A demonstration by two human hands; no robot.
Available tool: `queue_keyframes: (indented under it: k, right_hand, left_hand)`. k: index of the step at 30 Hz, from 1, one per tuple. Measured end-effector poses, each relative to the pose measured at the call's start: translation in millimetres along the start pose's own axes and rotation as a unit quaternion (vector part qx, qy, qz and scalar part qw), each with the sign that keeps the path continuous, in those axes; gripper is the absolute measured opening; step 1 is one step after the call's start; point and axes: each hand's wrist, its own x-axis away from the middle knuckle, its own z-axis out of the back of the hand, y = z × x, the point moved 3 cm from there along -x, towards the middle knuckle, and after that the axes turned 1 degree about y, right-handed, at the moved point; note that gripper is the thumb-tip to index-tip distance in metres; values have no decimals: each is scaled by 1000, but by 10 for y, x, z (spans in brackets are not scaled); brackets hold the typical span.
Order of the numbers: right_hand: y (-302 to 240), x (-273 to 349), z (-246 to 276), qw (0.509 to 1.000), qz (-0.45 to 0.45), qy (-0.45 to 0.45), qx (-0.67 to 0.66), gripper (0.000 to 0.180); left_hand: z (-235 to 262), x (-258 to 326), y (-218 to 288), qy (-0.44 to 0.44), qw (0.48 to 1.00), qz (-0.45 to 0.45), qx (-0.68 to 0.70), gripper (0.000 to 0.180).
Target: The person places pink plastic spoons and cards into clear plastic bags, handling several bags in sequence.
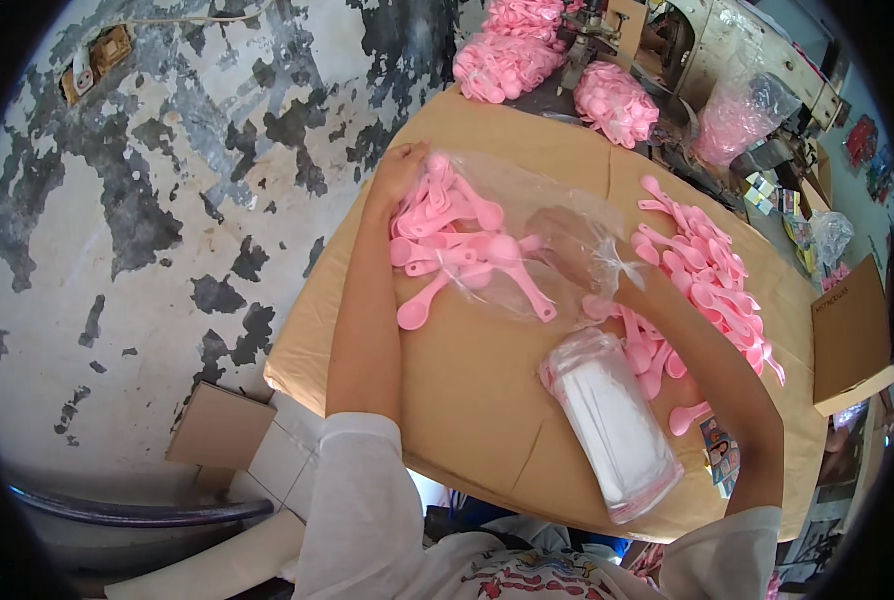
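Note:
A clear plastic bag (567,200) spreads over a loose pile of pink measuring spoons (457,245) on the brown-covered table. At the pile's far left, my left hand (404,172) has its fingers curled against the bag's edge. My right hand (574,245) is inside the bag, its wrist at the gathered opening and its fingers pointing left toward the spoons. Crumpled, shiny plastic blurs those fingers, and a spoon end lies right beside them. Whether the spoons lie in the bag or under it is hard to see.
A larger heap of pink spoons (712,270) lies right of my right forearm. Near me is a packet of flat clear bags (612,425). Filled bags of spoons (617,105) stand beyond the far edge, beside a machine (792,65). An open cardboard box (852,330) stands at right.

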Motion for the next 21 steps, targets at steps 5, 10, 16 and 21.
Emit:
queue_keyframes:
  k: [5,10,16,21]
  right_hand:
    - [97,273,253,958,-209,-90,-175,27]
    - [158,283,-47,792,-247,-51,-556,42]
    - [-113,645,-248,936,-203,-60,-281,34]
    - [-563,378,487,952,-238,-143,-130,33]
  left_hand:
    - [142,-90,-56,3,999,-6,-48,38]
    - [-52,24,-39,32,998,-33,-53,44]
    - [-139,39,57,12,1000,-10,-21,42]
    - [30,-10,-93,16,1000,3,-12,43]
